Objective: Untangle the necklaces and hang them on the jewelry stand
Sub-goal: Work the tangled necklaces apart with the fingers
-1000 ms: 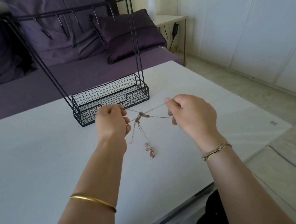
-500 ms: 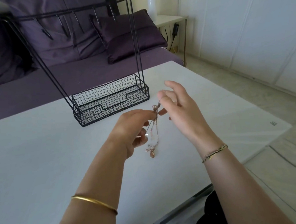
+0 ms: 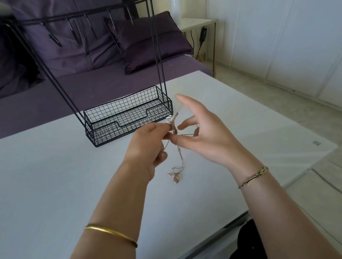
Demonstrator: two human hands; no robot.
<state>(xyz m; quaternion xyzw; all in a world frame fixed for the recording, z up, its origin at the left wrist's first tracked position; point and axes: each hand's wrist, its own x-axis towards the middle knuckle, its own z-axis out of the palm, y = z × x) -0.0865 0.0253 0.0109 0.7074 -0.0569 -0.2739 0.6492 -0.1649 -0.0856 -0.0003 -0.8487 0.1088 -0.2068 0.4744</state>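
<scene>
A tangled bunch of thin necklaces [image 3: 178, 157], rose-gold and silver, hangs between my hands above the white table [image 3: 49, 176], its pendants touching the tabletop. My left hand [image 3: 147, 148] pinches the knot at its top between thumb and fingertips. My right hand [image 3: 204, 133] pinches a strand just right of the knot with thumb and one finger, while the other fingers are spread and a fine chain runs up over them. The black wire jewelry stand [image 3: 125, 116], with a mesh basket base and a hook bar on top, stands just behind my hands with nothing hanging on it.
A purple sofa [image 3: 83, 84] with cushions runs behind the table. A small white side table [image 3: 197, 23] with a plugged-in charger stands at the back right. The table's right edge drops to a pale tiled floor [image 3: 284, 94].
A second ago both hands were pulling the chains apart sideways. They have since come together, lifted the knot, and my right hand's fingers have spread open while it picks at a strand.
</scene>
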